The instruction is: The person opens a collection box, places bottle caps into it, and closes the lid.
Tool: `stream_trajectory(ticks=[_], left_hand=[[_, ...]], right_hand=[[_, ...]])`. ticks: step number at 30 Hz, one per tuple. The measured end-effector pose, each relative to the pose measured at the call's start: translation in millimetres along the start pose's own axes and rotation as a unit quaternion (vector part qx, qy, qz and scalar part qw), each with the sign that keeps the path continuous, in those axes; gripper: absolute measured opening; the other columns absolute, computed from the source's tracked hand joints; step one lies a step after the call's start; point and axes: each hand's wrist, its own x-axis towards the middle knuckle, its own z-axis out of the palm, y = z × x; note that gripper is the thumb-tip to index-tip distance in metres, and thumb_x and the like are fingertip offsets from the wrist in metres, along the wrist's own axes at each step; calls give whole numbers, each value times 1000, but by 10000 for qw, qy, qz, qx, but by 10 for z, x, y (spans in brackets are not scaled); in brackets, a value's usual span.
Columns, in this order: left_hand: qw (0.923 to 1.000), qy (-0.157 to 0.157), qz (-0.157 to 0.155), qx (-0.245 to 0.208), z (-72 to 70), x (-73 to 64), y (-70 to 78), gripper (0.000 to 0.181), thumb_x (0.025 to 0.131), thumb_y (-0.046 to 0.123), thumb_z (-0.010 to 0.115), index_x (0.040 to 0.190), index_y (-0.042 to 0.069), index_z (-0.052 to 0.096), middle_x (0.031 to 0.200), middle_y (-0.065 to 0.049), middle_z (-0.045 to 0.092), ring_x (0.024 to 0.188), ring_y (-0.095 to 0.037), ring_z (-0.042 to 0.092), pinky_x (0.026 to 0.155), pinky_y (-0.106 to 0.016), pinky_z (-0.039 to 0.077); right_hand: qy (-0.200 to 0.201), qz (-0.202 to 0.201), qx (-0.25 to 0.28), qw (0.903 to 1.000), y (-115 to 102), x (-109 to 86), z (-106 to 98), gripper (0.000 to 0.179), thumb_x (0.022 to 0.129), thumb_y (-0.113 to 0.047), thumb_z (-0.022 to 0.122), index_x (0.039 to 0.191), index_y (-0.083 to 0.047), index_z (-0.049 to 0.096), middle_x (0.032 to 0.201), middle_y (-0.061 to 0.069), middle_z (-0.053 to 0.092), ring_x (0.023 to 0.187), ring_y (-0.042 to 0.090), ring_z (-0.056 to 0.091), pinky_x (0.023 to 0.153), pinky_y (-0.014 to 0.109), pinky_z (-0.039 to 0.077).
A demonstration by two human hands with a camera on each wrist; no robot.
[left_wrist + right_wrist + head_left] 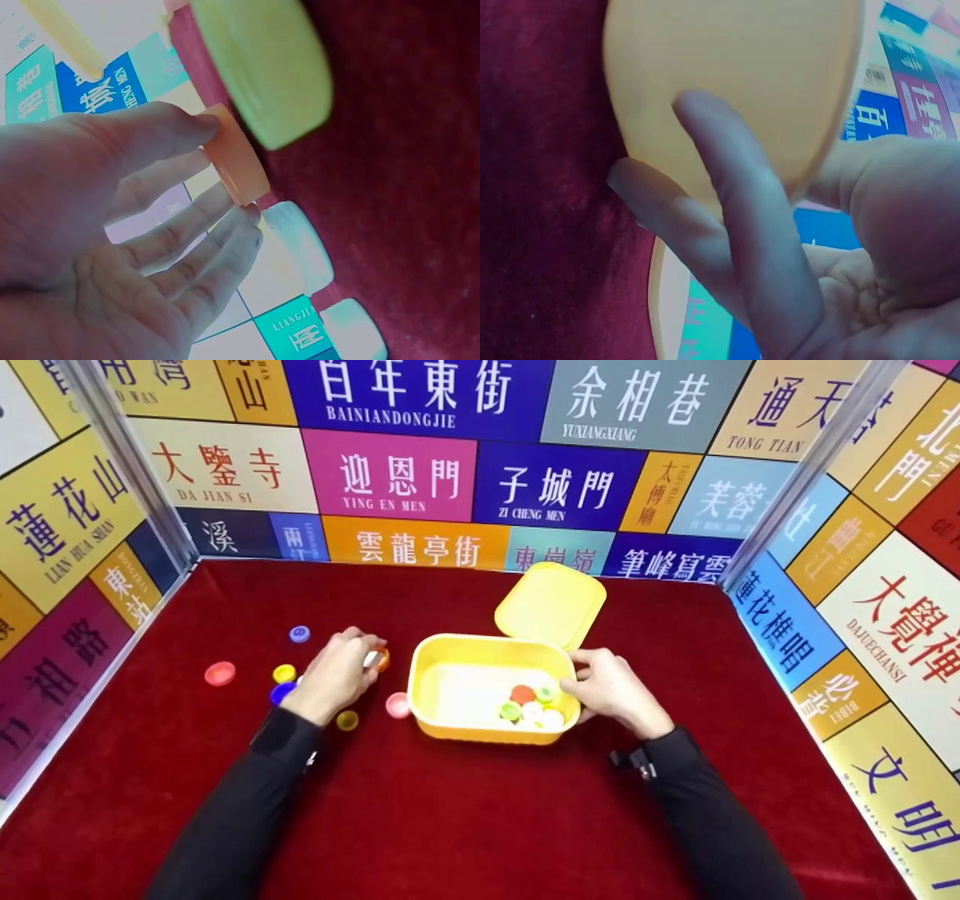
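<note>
**Orange cap (384,661) pinched left of yellow box (487,731)**

Over the counter (465,817), the left hand (337,671) holds the cap between thumb and fingers; the right hand (611,690) grips the box's right end. Panels (388,448) read "BAINIANDONGJIE," "YING EN MEN" and "ZI CHENG MEN."

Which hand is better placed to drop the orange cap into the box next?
Probably the left hand: it pinches the orange cap, left of the box, while the right hand grips the box's right end.
</note>
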Motion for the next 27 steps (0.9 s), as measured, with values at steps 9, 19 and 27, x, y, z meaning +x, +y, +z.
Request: stream_trajectory(ticks=[9, 19, 27], left_hand=[[9975, 429, -112, -550, -119, 44, 194, 55, 102, 8, 86, 154, -1, 72, 140, -28, 73, 124, -45, 73, 118, -57, 63], [9890, 636, 900, -982, -54, -31, 676, 49, 102, 13, 88, 149, 3, 77, 134, -20, 75, 121, -37, 75, 114, -49, 66], [9856, 162, 1599, -519, 89, -130, 842, 37, 100, 15, 94, 132, 2, 83, 120, -17, 78, 107, -34, 75, 102, -48, 69]], right_hand=[[-798, 665, 1374, 9851, 20, 36, -141, 52, 111, -8, 76, 160, 5, 63, 129, 29, 82, 93, 24, 87, 76, 41, 74], [-955, 687, 1664, 9790, 55, 39, -181, 59, 109, -6, 78, 163, 4, 59, 134, 31, 80, 96, 25, 86, 80, 43, 75], [-1063, 603, 1788, 9763, 88, 48, -196, 64, 108, -4, 79, 166, 5, 55, 140, 37, 76, 105, 33, 88, 81, 45, 74]])
